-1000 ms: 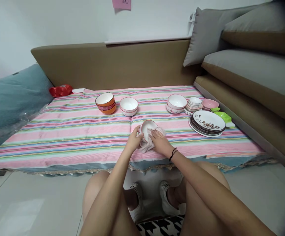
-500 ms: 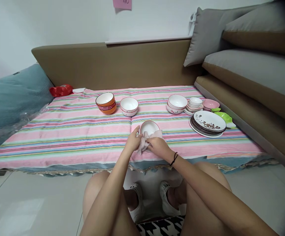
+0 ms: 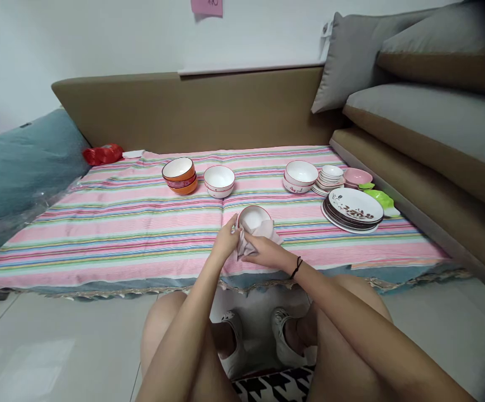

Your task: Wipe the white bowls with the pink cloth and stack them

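Observation:
A white bowl with a thin red rim is tilted toward me over the striped cloth, near the front edge. My left hand grips its left side, thumb at the rim. A pale pink cloth drapes over the bowl's near right rim and bunches below it. My right hand is closed on this cloth, pressing it against the near side of the bowl. The fingers of both hands are partly hidden by the cloth and bowl.
Stacked orange bowls and white bowls stand behind to the left. More white bowls, small dishes, plates, pink bowls and a green dish stand right. Cushions pile beyond.
My right hand has shifted slightly down the bowl's near side, and the cloth has changed its folds, now spreading further right over the rim. The left hand keeps its hold on the bowl.

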A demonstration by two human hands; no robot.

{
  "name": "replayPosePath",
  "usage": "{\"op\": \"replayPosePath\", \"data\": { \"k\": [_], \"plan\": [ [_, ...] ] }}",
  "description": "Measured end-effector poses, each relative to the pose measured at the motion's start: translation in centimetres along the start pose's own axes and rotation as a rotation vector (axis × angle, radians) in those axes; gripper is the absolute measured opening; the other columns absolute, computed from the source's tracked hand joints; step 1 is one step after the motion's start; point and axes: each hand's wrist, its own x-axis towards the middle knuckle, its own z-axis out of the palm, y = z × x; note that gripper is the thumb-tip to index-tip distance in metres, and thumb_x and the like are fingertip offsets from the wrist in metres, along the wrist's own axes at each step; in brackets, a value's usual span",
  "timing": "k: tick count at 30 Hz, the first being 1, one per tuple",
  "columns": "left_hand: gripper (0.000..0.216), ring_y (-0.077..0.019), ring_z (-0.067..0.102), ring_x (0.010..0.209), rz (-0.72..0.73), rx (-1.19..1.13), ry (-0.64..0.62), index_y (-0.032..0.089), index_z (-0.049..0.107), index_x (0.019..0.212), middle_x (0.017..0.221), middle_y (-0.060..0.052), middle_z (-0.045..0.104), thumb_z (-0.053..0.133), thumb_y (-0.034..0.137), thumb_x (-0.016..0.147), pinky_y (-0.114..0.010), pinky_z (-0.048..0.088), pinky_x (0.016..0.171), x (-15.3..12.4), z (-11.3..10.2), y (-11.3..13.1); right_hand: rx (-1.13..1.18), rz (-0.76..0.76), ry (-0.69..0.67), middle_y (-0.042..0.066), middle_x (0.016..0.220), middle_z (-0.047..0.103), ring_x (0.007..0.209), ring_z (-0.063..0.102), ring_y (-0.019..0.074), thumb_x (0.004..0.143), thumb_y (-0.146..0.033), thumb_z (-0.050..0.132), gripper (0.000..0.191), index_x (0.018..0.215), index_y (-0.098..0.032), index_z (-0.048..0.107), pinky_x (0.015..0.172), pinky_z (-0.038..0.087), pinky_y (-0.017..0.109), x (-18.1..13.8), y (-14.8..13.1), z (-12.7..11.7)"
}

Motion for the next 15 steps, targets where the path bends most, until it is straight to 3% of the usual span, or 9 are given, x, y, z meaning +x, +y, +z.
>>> {"op": "replayPosePath", "data": {
  "k": [2, 5, 8, 12, 15],
  "plan": [
    [0.057, -0.0223, 0.046, 0.136, -0.002, 0.014, -0.006, 0.014, 0.048, 0.142, 0.146, -0.009, 0.050, 0.050, 0.015, 0.086, -0.033, 0.033, 0.114, -0.1, -0.1, 0.1, 0.044, -0.038, -0.003, 0.016, 0.130, 0.061, 0.121, 0.057, 0.0309, 0.084, -0.039, 0.068, 0.067, 0.140, -0.013, 0.044, 0.097, 0.048, 0.042, -0.1, 0.2, -0.2],
    [0.058, -0.0251, 0.049, 0.134, -0.020, 0.016, -0.028, 0.016, 0.047, 0.143, 0.147, -0.008, 0.048, 0.053, 0.017, 0.085, -0.036, 0.037, 0.112, -0.4, -0.1, 0.4, -0.184, 0.010, -0.049, 0.023, 0.149, 0.041, 0.144, 0.024, 0.0433, 0.072, -0.038, 0.080, 0.072, 0.132, -0.008, 0.054, 0.113, 0.031, 0.054, -0.2, 1.0, -0.3],
    [0.059, -0.0265, 0.051, 0.131, -0.031, 0.019, -0.039, 0.016, 0.044, 0.145, 0.147, -0.008, 0.049, 0.052, 0.016, 0.086, -0.038, 0.039, 0.110, -0.7, -0.2, 0.8, -0.375, 0.117, -0.025, 0.025, 0.158, 0.019, 0.146, 0.003, 0.0501, 0.062, -0.042, 0.086, 0.086, 0.134, -0.008, 0.054, 0.116, 0.020, 0.059, -0.2, 1.8, 0.0],
    [0.060, -0.0271, 0.055, 0.127, -0.061, 0.038, -0.056, 0.014, 0.042, 0.147, 0.148, -0.010, 0.047, 0.050, 0.015, 0.088, -0.039, 0.040, 0.108, -0.8, -0.2, 1.0, -0.444, 0.136, 0.022, 0.026, 0.156, 0.024, 0.145, 0.011, 0.0499, 0.059, -0.040, 0.088, 0.089, 0.136, -0.010, 0.053, 0.115, 0.022, 0.059, 0.0, 1.5, 0.5],
    [0.059, -0.0247, 0.050, 0.133, -0.034, 0.048, -0.041, 0.014, 0.043, 0.146, 0.149, -0.008, 0.045, 0.051, 0.015, 0.087, -0.035, 0.037, 0.111, -0.5, -0.2, 0.6, -0.326, 0.057, 0.006, 0.027, 0.140, 0.049, 0.134, 0.042, 0.0425, 0.069, -0.034, 0.082, 0.071, 0.129, -0.006, 0.056, 0.109, 0.035, 0.053, 0.2, 0.6, 0.4]
  ]
}}
